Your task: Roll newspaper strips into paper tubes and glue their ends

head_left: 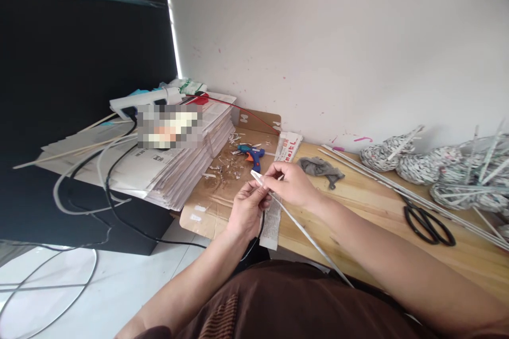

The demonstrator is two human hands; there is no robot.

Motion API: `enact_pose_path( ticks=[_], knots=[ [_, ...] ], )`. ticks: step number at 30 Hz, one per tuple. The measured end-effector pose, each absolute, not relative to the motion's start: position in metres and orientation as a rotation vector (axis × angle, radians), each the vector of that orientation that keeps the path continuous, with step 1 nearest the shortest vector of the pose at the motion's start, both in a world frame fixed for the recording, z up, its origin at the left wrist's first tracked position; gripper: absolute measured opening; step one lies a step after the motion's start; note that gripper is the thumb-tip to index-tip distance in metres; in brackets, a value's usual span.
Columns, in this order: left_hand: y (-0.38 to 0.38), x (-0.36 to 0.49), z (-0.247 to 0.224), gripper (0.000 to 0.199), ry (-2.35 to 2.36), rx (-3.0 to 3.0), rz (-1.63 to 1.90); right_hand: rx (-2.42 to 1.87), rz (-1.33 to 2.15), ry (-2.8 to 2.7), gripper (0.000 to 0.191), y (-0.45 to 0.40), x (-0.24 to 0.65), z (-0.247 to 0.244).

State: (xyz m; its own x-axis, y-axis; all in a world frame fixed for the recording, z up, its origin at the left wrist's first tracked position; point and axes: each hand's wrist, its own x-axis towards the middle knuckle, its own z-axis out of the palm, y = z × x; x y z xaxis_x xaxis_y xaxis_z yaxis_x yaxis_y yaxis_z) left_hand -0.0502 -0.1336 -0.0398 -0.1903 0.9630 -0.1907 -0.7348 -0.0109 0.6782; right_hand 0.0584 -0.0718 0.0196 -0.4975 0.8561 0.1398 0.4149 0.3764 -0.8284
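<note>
My left hand [247,211] and my right hand [289,183] meet over the near edge of the table, both closed on a thin white rolled-paper strip [300,226]. Its folded, flattened end [257,176] sticks out past my fingertips. From there the strip slants down to the right, toward my lap. Just beyond my hands a blue glue gun [256,157] with an orange trigger lies on a cardboard sheet [217,206]. Small paper scraps [226,169] are scattered around it. A printed paper sheet [272,228] lies partly beneath my hands.
Stacked paper [199,164] stands at left, bearing a white-grey glue gun [145,99] and cables. A grey rag [320,168], black scissors [427,222] and long paper rods [382,177] lie on the wooden table [358,222]. Coiled newspaper bundles [384,151] line the wall.
</note>
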Motion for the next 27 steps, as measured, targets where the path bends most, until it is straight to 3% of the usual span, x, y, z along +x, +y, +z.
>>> enact_pose_path(
  ticks=[4,14,20,25,27],
  knots=[
    [-0.139,-0.063,-0.041,0.024,0.782,0.338,1.586,-1.089,1.451,-1.945,0.030,-0.051,0.054,0.004],
    [-0.152,-0.081,-0.036,0.024,0.746,0.216,1.606,-1.554,1.110,-2.065,0.042,0.007,0.014,-0.020],
    [-0.155,-0.087,-0.036,0.025,0.731,0.235,1.607,-1.533,1.282,-1.818,0.028,0.014,-0.004,-0.025],
    [-0.153,-0.088,-0.037,0.025,0.715,0.251,1.611,-1.235,1.489,-1.662,0.014,0.002,-0.004,-0.008],
    [-0.151,-0.088,-0.036,0.025,0.711,0.262,1.607,-1.128,1.546,-1.590,0.017,-0.007,0.002,0.005]
  ],
)
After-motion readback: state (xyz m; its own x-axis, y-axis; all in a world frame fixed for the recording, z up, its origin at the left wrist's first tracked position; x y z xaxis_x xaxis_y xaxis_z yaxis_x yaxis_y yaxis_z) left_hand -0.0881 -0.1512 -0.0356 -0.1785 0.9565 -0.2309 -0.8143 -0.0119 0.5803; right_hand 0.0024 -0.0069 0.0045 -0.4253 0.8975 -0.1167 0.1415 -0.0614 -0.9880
